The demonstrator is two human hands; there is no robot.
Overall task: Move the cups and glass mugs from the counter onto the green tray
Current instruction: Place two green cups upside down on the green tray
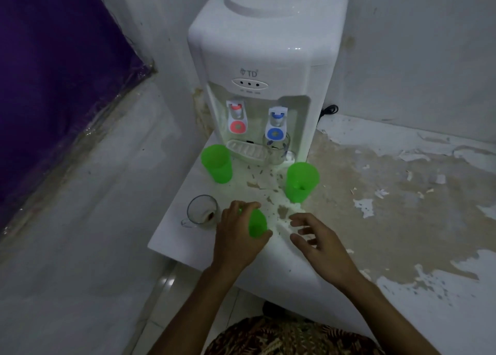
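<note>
Counter point(402, 220): white surface with much paint peeled off, brown patches on the right side.
Water dispenser point(265, 72): white, stands at the back of the counter, with a red tap on the left and a blue tap on the right.
Left hand point(237, 236): the fingers are curled round a green cup point(257, 224) and grasp it; the cup is tilted, near the front edge of the counter.
Right hand point(319, 240): it is just right of the held cup, fingers spread and relaxed, grasping nothing.
Right green cup point(300, 181): upright on the counter, in front of the dispenser's right side.
Left green cup point(217, 163): upright, beside the drip tray.
Glass mug under the blue tap point(276, 149): upright on the dispenser's ledge.
Glass mug with handle point(201, 211): on the counter, just left of the left hand, with a brown rest inside.
</note>
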